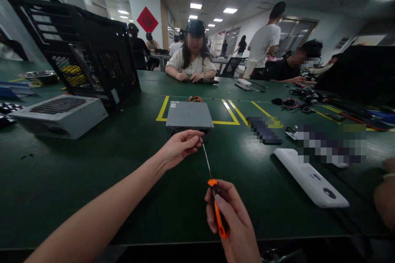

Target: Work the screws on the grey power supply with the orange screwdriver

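My right hand [230, 213] is wrapped around the orange and black handle of a screwdriver [219, 218], whose thin metal shaft points up and away from me. At the tip of the shaft, my left hand [185, 144] is closed in a pinch; whatever lies between its fingertips is too small to make out. Just behind the left hand, a grey computer power supply [189, 114] rests on the green table, with coloured wires [195, 99] at its far side. The left fingers cover part of its near face.
On the left stand a black computer case [92, 49] and another power supply [61, 115]. To the right lie a dark phone [263, 130], a white device [311, 178] and a heap of cables [296, 102]. A person [191, 55] sits opposite. Yellow tape [162, 109] marks the table [138, 209].
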The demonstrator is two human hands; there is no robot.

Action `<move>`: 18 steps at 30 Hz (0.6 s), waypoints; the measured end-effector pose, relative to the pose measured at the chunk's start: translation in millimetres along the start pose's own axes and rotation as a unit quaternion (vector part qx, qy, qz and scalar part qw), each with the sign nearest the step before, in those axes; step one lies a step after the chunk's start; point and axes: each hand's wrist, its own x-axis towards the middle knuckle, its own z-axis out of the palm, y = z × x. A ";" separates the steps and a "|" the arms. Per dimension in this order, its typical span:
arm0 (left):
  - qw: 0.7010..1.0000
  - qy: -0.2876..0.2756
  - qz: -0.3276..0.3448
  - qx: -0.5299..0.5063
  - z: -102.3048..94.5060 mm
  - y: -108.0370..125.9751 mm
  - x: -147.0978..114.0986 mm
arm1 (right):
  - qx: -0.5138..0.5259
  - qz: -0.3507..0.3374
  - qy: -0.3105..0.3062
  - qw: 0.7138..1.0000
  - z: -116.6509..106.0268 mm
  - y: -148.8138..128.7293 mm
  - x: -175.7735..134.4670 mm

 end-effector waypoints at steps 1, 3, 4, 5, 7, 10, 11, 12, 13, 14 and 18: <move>1.000 -0.001 0.001 -0.003 0.2 0.0 -0.1 | 0.000 0.001 -0.004 1.000 0.2 0.9 0.1; 1.000 -0.004 0.005 -0.004 0.7 0.3 -0.4 | -0.001 -0.001 -0.006 1.000 1.0 1.9 0.6; 1.000 -0.005 0.007 -0.004 1.1 0.5 -0.6 | -0.001 -0.002 -0.005 1.000 1.6 1.8 1.0; 1.000 -0.006 0.008 -0.003 1.6 0.7 -0.9 | -0.002 -0.004 -0.003 1.000 2.4 1.5 1.3; 1.000 -0.006 0.006 0.003 2.7 1.1 -1.7 | -0.003 -0.005 0.000 1.000 4.1 0.4 1.6; 1.000 -0.003 0.002 0.019 4.1 1.4 -2.6 | -0.006 -0.004 0.002 1.000 5.6 0.0 1.6; 1.000 -0.004 0.002 0.024 4.3 1.5 -2.8 | -0.007 -0.006 0.002 1.000 5.5 0.4 1.5; 1.000 -0.005 0.002 0.029 4.4 1.5 -2.8 | -0.008 -0.007 0.001 1.000 5.2 1.0 1.6; 0.999 -0.007 0.004 0.034 4.5 1.6 -2.8 | -0.008 -0.009 0.002 1.000 4.7 1.6 1.7; 0.999 -0.011 0.006 0.040 4.6 1.7 -2.6 | -0.010 -0.011 0.002 1.000 4.1 2.0 1.9; 0.998 -0.025 0.009 0.056 5.8 0.4 -1.4 | -0.029 -0.008 0.014 0.999 2.1 -0.3 2.2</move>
